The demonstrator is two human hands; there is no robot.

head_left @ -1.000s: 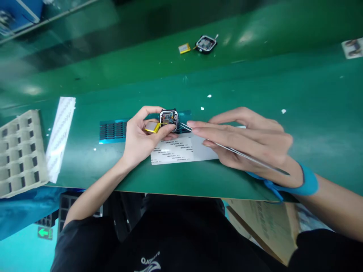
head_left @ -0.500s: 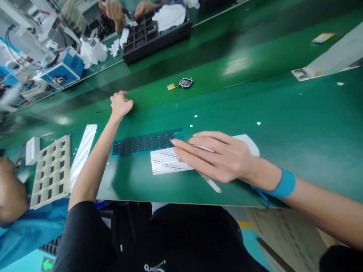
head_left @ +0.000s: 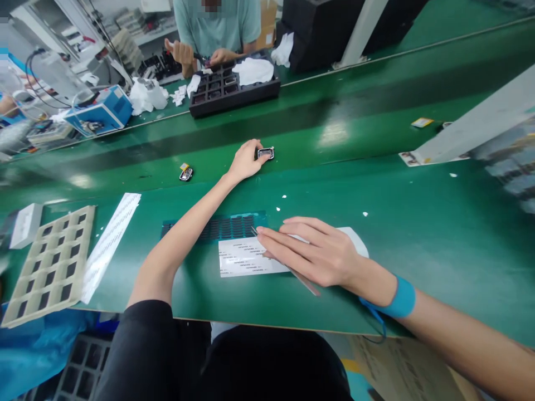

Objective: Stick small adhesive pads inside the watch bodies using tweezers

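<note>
My left hand (head_left: pixel 246 160) reaches across to the far strip of the green bench, thumb and fingers closed around the left edge of a small watch-like device with a metal rim (head_left: pixel 266 152). A second small device (head_left: pixel 186 175) lies to the left, a yellow-edged battery (head_left: pixel 184 166) against it. My right hand (head_left: pixel 320 250) holds tweezers (head_left: pixel 307 283), tips pointing left. Beneath them is a white printed backing sheet (head_left: pixel 238 260). Behind that sheet lies a teal sheet with rows of small black strips (head_left: pixel 234 227), partly covered by my left forearm.
A beige compartment tray (head_left: pixel 54 262) and a long printed strip (head_left: pixel 111 245) lie on the left. A black divided tray (head_left: pixel 234 97) stands across the bench before a co-worker (head_left: pixel 217 28). A pale post (head_left: pixel 472 120) rises at the right. White scraps (head_left: pixel 365 214) dot the surface.
My left hand has moved right along the far strip and closed on the watch-like device. The second device now shows where my left hand was. My right hand still holds the tweezers; the view has shifted.
</note>
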